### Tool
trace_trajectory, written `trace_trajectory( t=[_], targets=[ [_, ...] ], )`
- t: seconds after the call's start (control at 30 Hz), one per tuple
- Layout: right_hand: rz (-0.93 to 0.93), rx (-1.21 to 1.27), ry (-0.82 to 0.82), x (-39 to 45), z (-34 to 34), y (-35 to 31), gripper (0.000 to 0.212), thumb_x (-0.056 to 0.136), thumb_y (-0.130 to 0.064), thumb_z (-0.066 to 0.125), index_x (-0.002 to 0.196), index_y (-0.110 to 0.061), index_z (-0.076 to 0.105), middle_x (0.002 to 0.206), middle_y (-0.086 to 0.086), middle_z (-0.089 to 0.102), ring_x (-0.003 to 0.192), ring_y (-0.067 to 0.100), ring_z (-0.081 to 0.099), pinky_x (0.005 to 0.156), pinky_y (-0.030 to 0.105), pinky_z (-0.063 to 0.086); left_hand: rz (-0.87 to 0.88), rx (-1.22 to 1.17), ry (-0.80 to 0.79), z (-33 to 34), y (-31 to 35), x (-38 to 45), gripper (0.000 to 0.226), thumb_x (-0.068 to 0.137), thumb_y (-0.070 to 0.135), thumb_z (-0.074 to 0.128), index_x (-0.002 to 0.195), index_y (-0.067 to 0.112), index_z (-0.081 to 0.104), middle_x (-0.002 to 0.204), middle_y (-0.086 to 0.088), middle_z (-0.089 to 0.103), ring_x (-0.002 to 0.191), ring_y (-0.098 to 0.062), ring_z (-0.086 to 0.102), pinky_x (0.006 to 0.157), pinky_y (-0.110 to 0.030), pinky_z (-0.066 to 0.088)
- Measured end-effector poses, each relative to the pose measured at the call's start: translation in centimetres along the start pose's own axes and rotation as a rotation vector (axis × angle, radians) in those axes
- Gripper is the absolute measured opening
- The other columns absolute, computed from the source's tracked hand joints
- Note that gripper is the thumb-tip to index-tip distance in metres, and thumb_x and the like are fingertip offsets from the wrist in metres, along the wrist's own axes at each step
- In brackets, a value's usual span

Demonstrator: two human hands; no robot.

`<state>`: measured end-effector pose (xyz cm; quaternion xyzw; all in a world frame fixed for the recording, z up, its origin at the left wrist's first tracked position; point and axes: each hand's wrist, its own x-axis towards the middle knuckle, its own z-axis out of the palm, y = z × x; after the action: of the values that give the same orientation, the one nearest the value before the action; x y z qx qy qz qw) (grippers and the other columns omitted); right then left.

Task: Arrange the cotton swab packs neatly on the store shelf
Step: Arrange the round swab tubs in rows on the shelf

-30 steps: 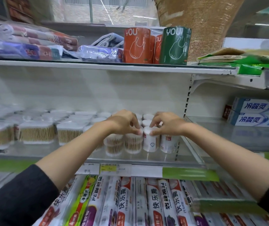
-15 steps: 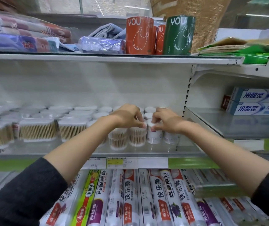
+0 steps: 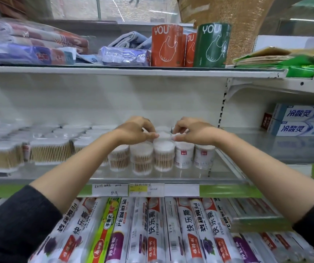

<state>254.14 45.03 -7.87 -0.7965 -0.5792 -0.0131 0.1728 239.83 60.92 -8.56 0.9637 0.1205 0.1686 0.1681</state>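
We stand at the middle shelf [image 3: 38, 177]; round cotton swab packs [image 3: 163, 154] sit in rows at its right end. Our left hand [image 3: 135, 130] and right hand [image 3: 194, 132] pinch one second-row pack [image 3: 164, 135] between curled fingertips.

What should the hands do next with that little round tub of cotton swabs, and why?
Probably set it down into the second row. Both hands, left and right, pinch the round tub by its lid, just behind the front row of tubs on the shelf. It looks nearly lined up, so lowering it straight and letting go seems the tidy move.
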Motion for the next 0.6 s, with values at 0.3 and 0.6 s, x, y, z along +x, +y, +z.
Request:
trace_trajectory(
  t=[0.3,0.6],
  targets=[
    [-0.11,-0.22,-0.051,0.6,3.6,-2.4,0.033,0.086,-0.035,0.063,0.107,-0.011,0.056,0.114,0.007,0.047,0.108,0.027,0.048,0.089,0.04,0.043,-0.024,0.404,-0.182,-0.5,-0.2,-1.4,0.043,0.073,0.051,0.073,0.105,0.023,0.066,0.109,0.003,0.059,0.1,-0.017,0.053,0.088,-0.037,0.047],
    [-0.082,-0.19,-0.035,0.7,4.0,-1.9,0.031,0.086,-0.037,0.061,0.108,-0.015,0.057,0.114,0.003,0.048,0.108,0.025,0.049,0.091,0.041,0.042,-0.032,0.303,-0.186,-0.7,-1.1,-0.9,0.039,0.069,0.047,0.078,0.1,0.025,0.068,0.107,0.005,0.061,0.098,-0.014,0.055,0.085,-0.027,0.046]
  ],
)
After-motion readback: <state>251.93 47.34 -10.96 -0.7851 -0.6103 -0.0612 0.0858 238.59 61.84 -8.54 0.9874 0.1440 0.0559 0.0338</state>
